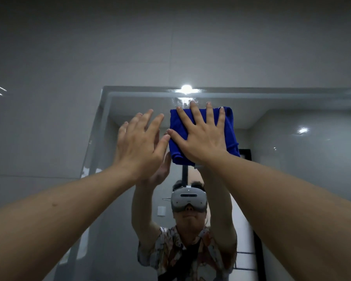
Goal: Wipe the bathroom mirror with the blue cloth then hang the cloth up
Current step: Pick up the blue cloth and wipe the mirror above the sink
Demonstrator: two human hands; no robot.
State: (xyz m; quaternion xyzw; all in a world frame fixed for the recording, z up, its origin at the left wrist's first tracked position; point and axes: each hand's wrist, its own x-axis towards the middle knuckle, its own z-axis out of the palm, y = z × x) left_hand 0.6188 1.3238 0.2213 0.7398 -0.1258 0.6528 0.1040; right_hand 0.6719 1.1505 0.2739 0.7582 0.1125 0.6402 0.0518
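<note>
Nearest the camera, two bare forearms are raised up and forward, so that the upper part of the glass can be reached. The right hand point(203, 136) is laid flat with its fingers straight and spread wide, and the folded blue cloth point(229, 128) is pressed under its palm against the bathroom mirror point(292, 179). The spread is judged to serve an even pressure over the whole pad, so that a broad strip is wiped at each pass. The cloth is kept folded into a thick square, probably so that it does not bunch or slip under the hand.

The left hand point(140, 142) is held open beside it, fingers straight, with nothing in it; its thumb tip lies just beside the right thumb. Whether it touches the glass cannot be told. It is judged to be placed there for balance while the reach is made.

The cloth sits near the top edge of the mirror, just below the reflected ceiling light point(186, 89), where wet streaks are seen. The wiping step is judged to be in hand; the hanging is not yet done. Grey wall tiles point(69, 57) lie beyond.
</note>
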